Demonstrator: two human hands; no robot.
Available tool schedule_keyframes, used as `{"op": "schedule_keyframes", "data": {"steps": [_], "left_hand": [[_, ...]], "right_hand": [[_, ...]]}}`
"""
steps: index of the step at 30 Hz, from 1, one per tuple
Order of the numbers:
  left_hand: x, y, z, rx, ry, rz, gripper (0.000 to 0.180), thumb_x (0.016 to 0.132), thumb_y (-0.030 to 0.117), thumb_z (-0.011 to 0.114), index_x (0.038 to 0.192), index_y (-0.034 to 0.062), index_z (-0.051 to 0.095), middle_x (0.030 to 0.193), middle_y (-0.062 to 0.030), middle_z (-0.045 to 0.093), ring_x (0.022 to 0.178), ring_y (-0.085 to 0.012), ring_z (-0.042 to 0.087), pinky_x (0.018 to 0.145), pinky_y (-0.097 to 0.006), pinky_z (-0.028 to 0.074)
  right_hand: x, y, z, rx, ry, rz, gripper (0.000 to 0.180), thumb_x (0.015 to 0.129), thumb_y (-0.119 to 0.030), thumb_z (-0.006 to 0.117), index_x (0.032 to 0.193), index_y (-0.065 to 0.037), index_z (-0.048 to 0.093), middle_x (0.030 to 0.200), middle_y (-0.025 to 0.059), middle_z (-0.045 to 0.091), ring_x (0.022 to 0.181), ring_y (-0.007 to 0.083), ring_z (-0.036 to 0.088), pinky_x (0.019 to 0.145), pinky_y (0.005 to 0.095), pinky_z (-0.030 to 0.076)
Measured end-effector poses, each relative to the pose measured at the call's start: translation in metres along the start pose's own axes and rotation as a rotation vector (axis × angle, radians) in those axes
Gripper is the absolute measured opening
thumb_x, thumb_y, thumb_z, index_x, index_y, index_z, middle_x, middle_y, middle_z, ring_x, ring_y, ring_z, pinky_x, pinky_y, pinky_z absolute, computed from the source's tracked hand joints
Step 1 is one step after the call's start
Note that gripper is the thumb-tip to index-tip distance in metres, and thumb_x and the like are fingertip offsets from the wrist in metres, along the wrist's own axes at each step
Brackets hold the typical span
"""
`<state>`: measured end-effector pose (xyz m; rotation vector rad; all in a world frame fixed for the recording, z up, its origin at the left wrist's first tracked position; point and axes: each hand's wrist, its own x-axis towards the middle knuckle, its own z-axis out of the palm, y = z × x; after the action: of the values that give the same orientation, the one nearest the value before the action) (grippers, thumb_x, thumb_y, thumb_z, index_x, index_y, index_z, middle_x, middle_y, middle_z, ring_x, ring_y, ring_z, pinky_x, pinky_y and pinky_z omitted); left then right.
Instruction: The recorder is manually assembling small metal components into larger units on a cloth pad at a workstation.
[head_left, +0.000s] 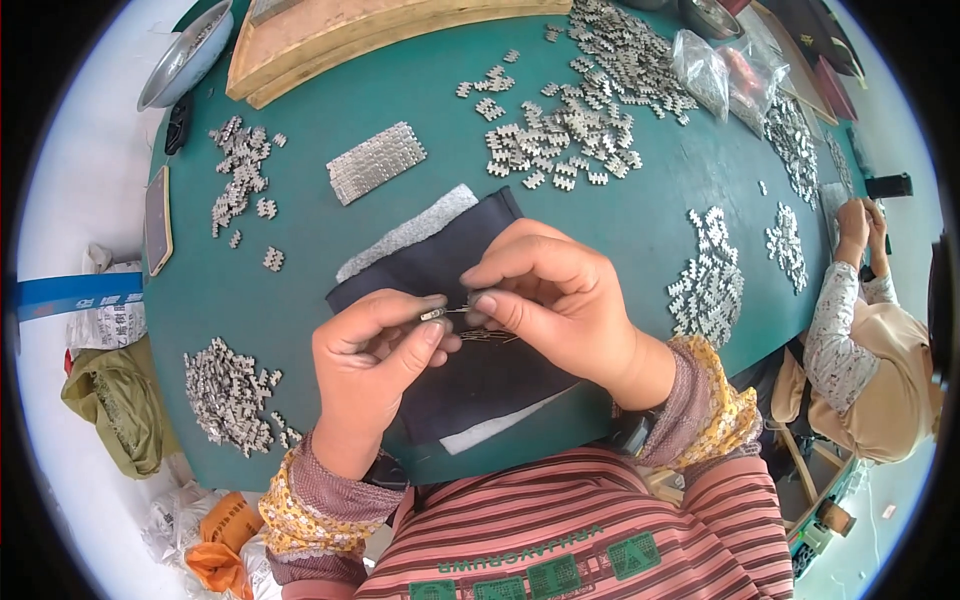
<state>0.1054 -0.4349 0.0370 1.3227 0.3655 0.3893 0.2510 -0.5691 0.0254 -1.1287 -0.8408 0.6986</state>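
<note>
Over a dark cloth (pixel 500 392), my left hand (pixel 365 350) pinches a small metal link piece (pixel 433 314) between thumb and forefinger. Facing it, my right hand (pixel 565 295) has its thumb and fingers closed on a thin metal pin (pixel 457 310), whose left end meets the piece. Whether the pin sits inside the piece is too small to tell. Several loose pins (pixel 488 336) lie on the cloth just below the fingertips. Beyond the hands rests a flat rectangular panel of joined metal links (pixel 376 163).
Loose metal links are heaped at left (pixel 230 395), far left (pixel 240 170), far middle (pixel 565 135) and right (pixel 707 280). A wooden tray (pixel 340 55) stands at the back, plastic bags (pixel 735 80) far right. A phone (pixel 158 220) lies by the left edge. Another person (pixel 860 350) works at right.
</note>
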Motion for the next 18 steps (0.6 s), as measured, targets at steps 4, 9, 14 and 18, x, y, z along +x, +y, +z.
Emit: {"op": "schedule_keyframes", "data": {"steps": [4,9,14,18], "left_hand": [[0.002,-0.004,-0.003,-0.169,0.011,0.003,0.018,0.086,-0.001,0.066,0.103,-0.0039,0.065,0.091,-0.0105,0.065,0.079,-0.0173,0.067,0.065,-0.023,0.055],[0.003,-0.008,-0.001,-0.149,0.105,0.017,0.02,0.086,0.0,0.066,0.106,-0.0025,0.064,0.089,-0.009,0.065,0.075,-0.014,0.065,0.062,-0.022,0.054],[0.003,-0.009,0.0,-0.095,-0.004,0.08,0.016,0.088,0.003,0.065,0.103,-0.0018,0.063,0.086,-0.0078,0.064,0.072,-0.0123,0.063,0.061,-0.023,0.053],[0.001,-0.008,0.005,-0.064,0.02,0.071,0.017,0.088,0.01,0.067,0.099,-0.001,0.06,0.083,-0.0075,0.062,0.066,-0.0118,0.061,0.052,-0.021,0.05]], "right_hand": [[0.002,0.0,0.005,0.071,-0.015,0.026,0.019,0.086,0.006,0.062,0.104,0.001,0.063,0.094,0.0043,0.06,0.082,0.0094,0.063,0.069,0.0204,0.052],[-0.002,-0.004,0.005,0.195,-0.02,0.12,0.023,0.086,0.005,0.063,0.108,0.001,0.059,0.093,0.0051,0.064,0.086,0.0105,0.065,0.075,0.0226,0.053],[-0.002,0.001,0.006,0.183,-0.094,0.018,0.019,0.086,0.004,0.064,0.104,0.0,0.059,0.092,0.0051,0.065,0.085,0.0106,0.065,0.076,0.0237,0.053],[-0.002,-0.004,0.006,0.063,-0.103,-0.002,0.016,0.085,0.005,0.065,0.1,0.0,0.06,0.091,0.0045,0.063,0.084,0.0108,0.065,0.073,0.0238,0.053]]}}
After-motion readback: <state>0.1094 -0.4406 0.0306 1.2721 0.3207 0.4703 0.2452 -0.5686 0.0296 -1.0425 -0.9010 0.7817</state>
